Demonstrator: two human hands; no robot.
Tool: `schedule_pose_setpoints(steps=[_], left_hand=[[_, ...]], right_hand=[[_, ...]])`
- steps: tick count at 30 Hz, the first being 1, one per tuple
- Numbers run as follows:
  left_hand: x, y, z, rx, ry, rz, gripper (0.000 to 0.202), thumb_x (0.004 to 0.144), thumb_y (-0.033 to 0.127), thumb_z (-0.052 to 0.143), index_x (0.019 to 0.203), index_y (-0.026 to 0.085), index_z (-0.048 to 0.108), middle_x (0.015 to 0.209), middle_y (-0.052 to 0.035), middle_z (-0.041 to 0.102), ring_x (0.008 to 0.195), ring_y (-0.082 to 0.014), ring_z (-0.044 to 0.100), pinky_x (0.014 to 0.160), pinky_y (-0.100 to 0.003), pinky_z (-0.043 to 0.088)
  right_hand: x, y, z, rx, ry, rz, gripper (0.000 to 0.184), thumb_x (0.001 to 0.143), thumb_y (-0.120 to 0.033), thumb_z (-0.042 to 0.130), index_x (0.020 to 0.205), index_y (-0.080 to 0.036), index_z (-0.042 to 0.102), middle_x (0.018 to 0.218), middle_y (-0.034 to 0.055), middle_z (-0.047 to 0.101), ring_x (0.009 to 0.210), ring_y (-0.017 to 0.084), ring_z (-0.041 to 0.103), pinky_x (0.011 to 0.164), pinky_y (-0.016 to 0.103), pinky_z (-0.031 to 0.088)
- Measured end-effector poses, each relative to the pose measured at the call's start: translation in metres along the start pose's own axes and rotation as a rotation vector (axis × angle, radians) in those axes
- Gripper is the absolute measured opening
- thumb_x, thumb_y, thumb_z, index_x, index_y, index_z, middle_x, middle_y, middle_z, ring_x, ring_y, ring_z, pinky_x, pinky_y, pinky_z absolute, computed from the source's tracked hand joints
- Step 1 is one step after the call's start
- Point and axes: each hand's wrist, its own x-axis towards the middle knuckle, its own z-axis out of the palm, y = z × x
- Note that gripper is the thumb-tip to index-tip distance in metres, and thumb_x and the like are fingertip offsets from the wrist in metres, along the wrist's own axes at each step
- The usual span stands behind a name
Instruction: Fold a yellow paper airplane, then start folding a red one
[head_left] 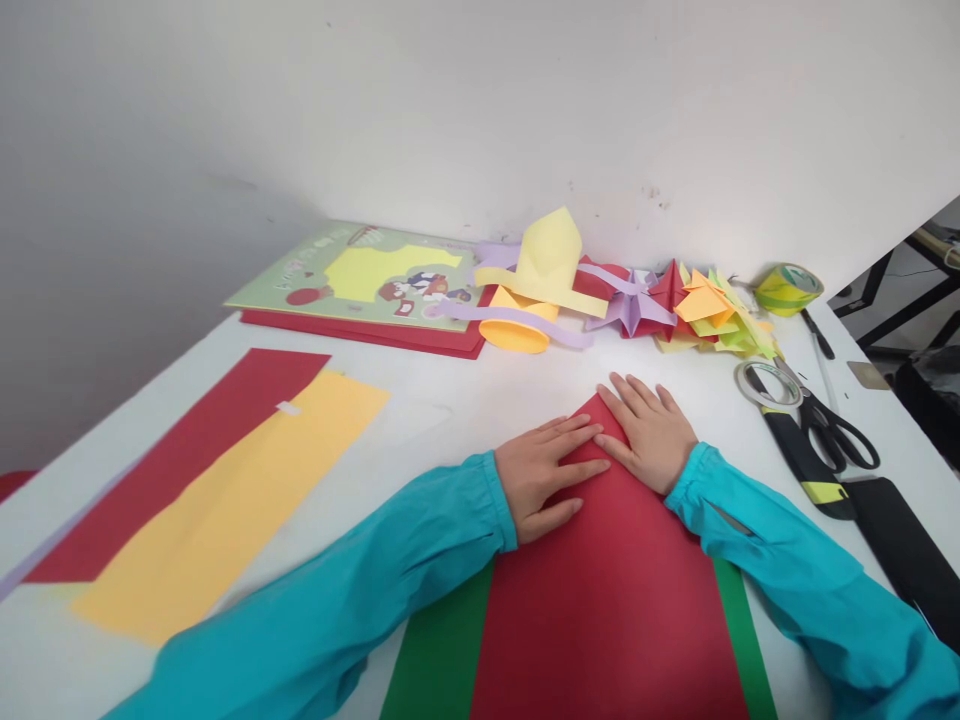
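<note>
Red sheet (pixel 600 600) lies mid-worktop (pixel 435 390) running out at the near edge, pointed end twd the far edge, w/ a green sheet (pixel 442 650) under it showing both sides. L hand (pixel 544 478) is on the red one nr the point, fingers spread & flat; R hand (pixel 649 428) is at the point's R side, fingers fanned, thumb on the paper, rest past its edge. Neither grips anything; prob. pressing to keep the point flat & stop slipping. Twd the L edge, a red strip (pixel 202 450) & yellow strip (pixel 247 510) meet w/ a small white bit (pixel 287 408) at the seam, purpose unclear. Paper crafts (pixel 551 265) sit along the far edge, prob. parked out of the way; scissors (pixel 838 435), cutter (pixel 795 455) & clear tape (pixel 740 378) nr the R edge, prob. for R-side reach. Writing: cartoon card (pixel 281 275), far L corner, has lettering, too blurry to read; yellow tape (pixel 772 298), far R corner, has core print, too small. No brand legible.
</note>
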Motion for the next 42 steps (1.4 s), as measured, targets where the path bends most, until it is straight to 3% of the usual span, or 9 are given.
schedule_pose_setpoints(steps=[15, 20, 23, 27, 31, 35, 42], left_hand=[[0.003, 0.006, -0.003, 0.033, -0.022, -0.01, 0.06, 0.078, 0.047, 0.059, 0.131, 0.019, 0.052, 0.146, -0.0189, 0.038, 0.139, -0.0367, 0.027, 0.11, -0.056, 0.029], [0.004, 0.006, -0.004, 0.018, -0.038, -0.013, 0.061, 0.078, 0.046, 0.059, 0.132, 0.018, 0.052, 0.148, -0.0199, 0.034, 0.139, -0.0376, 0.027, 0.11, -0.056, 0.028], [0.004, 0.006, -0.005, 0.012, -0.045, -0.008, 0.062, 0.078, 0.046, 0.06, 0.132, 0.017, 0.052, 0.146, -0.0216, 0.036, 0.138, -0.0383, 0.027, 0.11, -0.056, 0.028], [0.004, 0.006, -0.005, 0.017, -0.036, -0.009, 0.062, 0.078, 0.047, 0.059, 0.131, 0.017, 0.052, 0.143, -0.0207, 0.04, 0.138, -0.0376, 0.028, 0.11, -0.056, 0.028], [0.003, 0.007, -0.004, 0.023, -0.036, -0.016, 0.063, 0.077, 0.048, 0.06, 0.131, 0.018, 0.052, 0.145, -0.0197, 0.038, 0.138, -0.0382, 0.027, 0.109, -0.057, 0.029], [0.003, 0.007, -0.004, 0.021, -0.037, -0.023, 0.063, 0.077, 0.049, 0.06, 0.132, 0.018, 0.052, 0.145, -0.0207, 0.037, 0.138, -0.0388, 0.028, 0.109, -0.057, 0.029], [0.004, 0.006, -0.002, 0.007, -0.032, -0.011, 0.064, 0.076, 0.049, 0.06, 0.131, 0.017, 0.052, 0.146, -0.02, 0.036, 0.137, -0.0391, 0.028, 0.11, -0.057, 0.028]], right_hand=[[0.003, 0.009, -0.01, 0.059, -0.055, -0.029, 0.063, 0.094, -0.059, 0.028, 0.146, -0.025, 0.03, 0.155, 0.0035, 0.024, 0.142, 0.025, 0.024, 0.112, 0.051, 0.024], [0.008, 0.019, -0.013, 0.129, -0.044, 0.002, 0.067, 0.094, -0.056, 0.029, 0.147, -0.015, 0.028, 0.153, 0.0085, 0.028, 0.14, 0.023, 0.027, 0.113, 0.044, 0.026], [0.005, 0.014, -0.015, 0.117, -0.023, -0.002, 0.07, 0.093, -0.059, 0.031, 0.148, -0.016, 0.025, 0.152, 0.0099, 0.032, 0.139, 0.027, 0.029, 0.111, 0.047, 0.028], [-0.001, 0.003, -0.014, 0.029, -0.024, -0.033, 0.064, 0.094, -0.06, 0.029, 0.145, -0.021, 0.035, 0.152, 0.0089, 0.031, 0.139, 0.033, 0.028, 0.109, 0.053, 0.029], [0.0, 0.0, -0.009, -0.029, -0.002, -0.015, 0.062, 0.096, -0.056, 0.025, 0.146, -0.02, 0.032, 0.154, 0.0086, 0.027, 0.139, 0.032, 0.027, 0.108, 0.058, 0.028], [0.002, 0.001, -0.008, -0.027, -0.003, 0.017, 0.066, 0.096, -0.057, 0.02, 0.147, -0.016, 0.028, 0.154, 0.0084, 0.026, 0.14, 0.029, 0.026, 0.109, 0.056, 0.028], [-0.004, -0.007, -0.009, -0.043, 0.009, -0.017, 0.066, 0.094, -0.059, 0.026, 0.145, -0.018, 0.034, 0.153, 0.0111, 0.029, 0.139, 0.033, 0.028, 0.109, 0.058, 0.023]])
